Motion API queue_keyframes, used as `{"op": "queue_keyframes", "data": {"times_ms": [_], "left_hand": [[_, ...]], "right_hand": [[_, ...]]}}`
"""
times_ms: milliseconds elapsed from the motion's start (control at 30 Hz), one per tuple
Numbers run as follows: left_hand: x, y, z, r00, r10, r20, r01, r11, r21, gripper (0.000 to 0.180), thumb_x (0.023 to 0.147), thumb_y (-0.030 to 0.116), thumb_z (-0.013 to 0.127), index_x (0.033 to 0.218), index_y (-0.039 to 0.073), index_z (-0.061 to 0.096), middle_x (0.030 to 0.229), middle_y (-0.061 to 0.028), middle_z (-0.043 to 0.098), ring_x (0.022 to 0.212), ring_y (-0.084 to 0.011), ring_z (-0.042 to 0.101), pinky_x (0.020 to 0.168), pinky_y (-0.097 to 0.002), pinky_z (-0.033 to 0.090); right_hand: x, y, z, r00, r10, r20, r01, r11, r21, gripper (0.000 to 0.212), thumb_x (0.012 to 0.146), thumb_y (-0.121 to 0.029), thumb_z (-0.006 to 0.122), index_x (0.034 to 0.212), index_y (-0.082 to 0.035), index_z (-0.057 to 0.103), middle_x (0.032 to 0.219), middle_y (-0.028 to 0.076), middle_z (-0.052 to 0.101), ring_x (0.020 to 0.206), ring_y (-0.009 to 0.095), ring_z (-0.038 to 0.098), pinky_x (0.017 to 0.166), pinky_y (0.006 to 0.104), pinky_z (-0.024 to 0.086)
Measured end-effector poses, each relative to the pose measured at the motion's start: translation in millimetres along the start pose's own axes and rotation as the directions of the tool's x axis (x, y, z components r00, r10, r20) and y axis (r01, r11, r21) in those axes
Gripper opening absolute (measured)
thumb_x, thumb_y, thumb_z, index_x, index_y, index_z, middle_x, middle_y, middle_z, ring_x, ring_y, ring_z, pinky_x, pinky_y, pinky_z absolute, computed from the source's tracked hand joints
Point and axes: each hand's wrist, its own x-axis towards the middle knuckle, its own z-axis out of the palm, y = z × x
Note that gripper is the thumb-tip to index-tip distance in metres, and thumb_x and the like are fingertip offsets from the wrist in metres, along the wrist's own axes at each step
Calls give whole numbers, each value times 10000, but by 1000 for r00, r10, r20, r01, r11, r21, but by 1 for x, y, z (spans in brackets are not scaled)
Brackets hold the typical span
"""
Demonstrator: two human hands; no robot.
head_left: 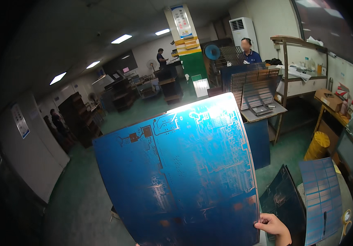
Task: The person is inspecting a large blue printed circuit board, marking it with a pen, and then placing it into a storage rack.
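A large blue-coated circuit board panel (184, 172) with copper-coloured traces is held up in front of me, tilted, with glare along its top right corner. My right hand (275, 227) grips its lower right edge, the thumb pressed on the front face and the other fingers mostly behind. At the panel's bottom left, a sliver of skin, apparently my left hand (137, 244), shows at the picture's lower edge; its fingers are cut off from view. Close to my right hand stand a dark panel (283, 201) and a lighter blue gridded panel (322, 197).
Rolls of tape (347, 217) lie at the lower right, near a yellow cylinder (317, 145). Beyond the panel are a rack (255, 88) on a small table and a wooden shelf bench (303, 84). A co-worker (251, 55) in dark blue stands behind; others are farther left.
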Motion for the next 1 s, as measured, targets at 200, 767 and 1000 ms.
{"op": "queue_keyframes", "data": {"times_ms": [200, 767, 1000], "left_hand": [[0, -3, 0, 1000, 10, 8, -10, 1000, -13, 314, 902, 287, 487, 774, 22, 597, 743, -37, 575, 685, -140, 526, 645, -279, 436], [-20, 14, 10, 971, 30, 239, -65, 988, 140, 316, 919, 237, 456, 916, -46, 596, 822, -36, 581, 765, -119, 493, 680, -271, 409], [-32, 33, 32, 956, 48, 289, -131, 952, 276, 330, 925, 237, 430, 881, -52, 582, 786, -41, 579, 727, -115, 490, 654, -261, 404]], "right_hand": [[-2, 12, -6, 998, 39, -40, -40, 999, -15, 162, 791, -129, 661, 899, -16, 618, 694, -29, 573, 622, 20, 482, 549, 178, 379], [18, 64, -28, 968, 53, -245, -64, 997, -36, 490, 818, -165, 633, 1220, 36, 438, 1071, 67, 535, 952, 145, 495, 834, 261, 396], [21, 84, -40, 952, 82, -294, -114, 989, -92, 540, 817, -215, 634, 1243, 36, 415, 1201, 128, 490, 1054, 198, 484, 870, 296, 398]]}}
